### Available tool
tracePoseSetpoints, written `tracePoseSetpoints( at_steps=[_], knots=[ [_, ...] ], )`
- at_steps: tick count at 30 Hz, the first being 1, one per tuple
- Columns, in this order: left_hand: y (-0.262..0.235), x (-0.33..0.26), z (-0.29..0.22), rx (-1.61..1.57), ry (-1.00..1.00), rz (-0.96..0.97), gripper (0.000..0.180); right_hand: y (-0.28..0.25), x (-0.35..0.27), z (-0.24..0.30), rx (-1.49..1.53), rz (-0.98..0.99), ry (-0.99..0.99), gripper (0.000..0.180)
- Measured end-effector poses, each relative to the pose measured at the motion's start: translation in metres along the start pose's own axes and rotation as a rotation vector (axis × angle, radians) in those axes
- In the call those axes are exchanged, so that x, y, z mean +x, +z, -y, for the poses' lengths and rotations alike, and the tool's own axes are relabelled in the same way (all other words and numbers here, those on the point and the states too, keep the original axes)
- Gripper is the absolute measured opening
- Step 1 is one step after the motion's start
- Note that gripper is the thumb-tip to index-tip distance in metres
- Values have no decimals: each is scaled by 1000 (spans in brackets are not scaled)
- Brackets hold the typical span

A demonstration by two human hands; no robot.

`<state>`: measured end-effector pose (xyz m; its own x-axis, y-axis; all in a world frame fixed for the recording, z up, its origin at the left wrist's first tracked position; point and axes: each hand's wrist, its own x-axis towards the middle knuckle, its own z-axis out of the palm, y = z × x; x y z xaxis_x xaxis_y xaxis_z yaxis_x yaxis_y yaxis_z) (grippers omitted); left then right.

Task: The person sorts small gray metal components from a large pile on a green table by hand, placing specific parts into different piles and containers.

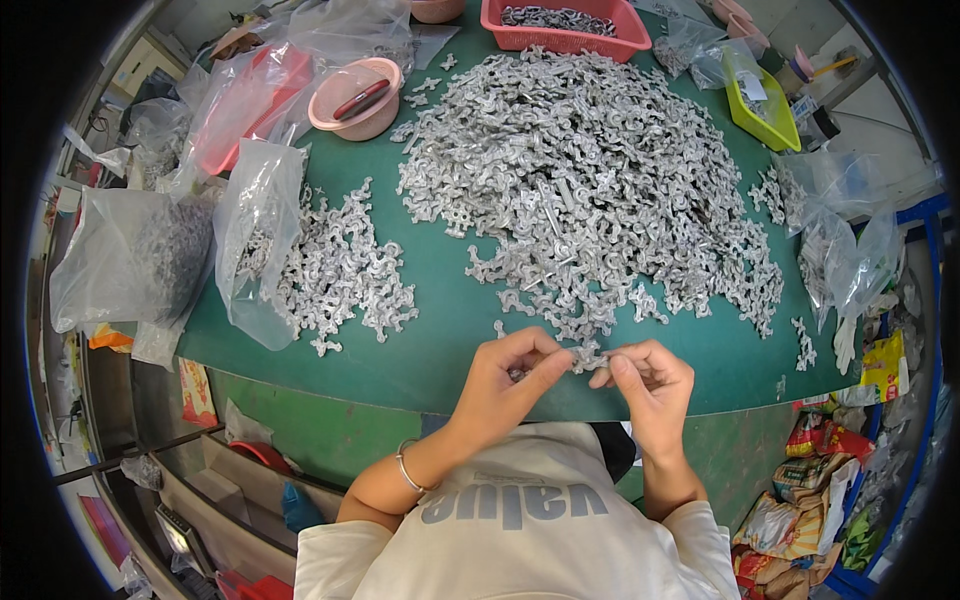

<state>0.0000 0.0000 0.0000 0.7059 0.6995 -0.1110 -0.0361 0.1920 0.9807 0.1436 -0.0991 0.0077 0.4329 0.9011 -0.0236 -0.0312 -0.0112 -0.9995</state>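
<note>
Between my two hands, just above the near edge of the green table (440, 370), is a small silver metal casting (587, 357) with a knobbly, branched outline. My left hand (510, 385) pinches its left end with thumb and forefinger. At its right end, my right hand (648, 385) closes thumb and fingers on it. Right beyond my hands rises a large heap of similar silver castings (580, 180). A smaller pile of castings (345, 265) lies to the left, partly beside an open clear plastic bag (262, 235).
A pink bowl (385, 118) holding a red tool stands at the far left. At the back is a pink basket (630, 32) of small parts; a yellow-green basket (770, 125) sits far right. Filled plastic bags (140, 260) crowd the left edge, with more bags (835, 250) at the right.
</note>
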Motion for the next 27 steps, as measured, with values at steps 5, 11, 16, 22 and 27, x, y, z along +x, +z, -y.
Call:
tracePoseSetpoints(
  at_steps=[5,11,16,22,27],
  knots=[
    [-2,2,-5,-137,-148,48,13,0,3,-7,330,38,135,12],
    [12,8,-2,-324,-132,-126,20,12,1,-17,593,86,325,13],
    [-1,13,33,-879,-416,-53,28,8,0,-29,-91,0,101,12],
    [-2,17,22,-1054,-461,-342,19,-43,44,-69,-969,-281,-333,24],
    [-6,11,30,-926,-405,-148,19,-50,47,-80,-1015,-319,-392,13]
  ],
)
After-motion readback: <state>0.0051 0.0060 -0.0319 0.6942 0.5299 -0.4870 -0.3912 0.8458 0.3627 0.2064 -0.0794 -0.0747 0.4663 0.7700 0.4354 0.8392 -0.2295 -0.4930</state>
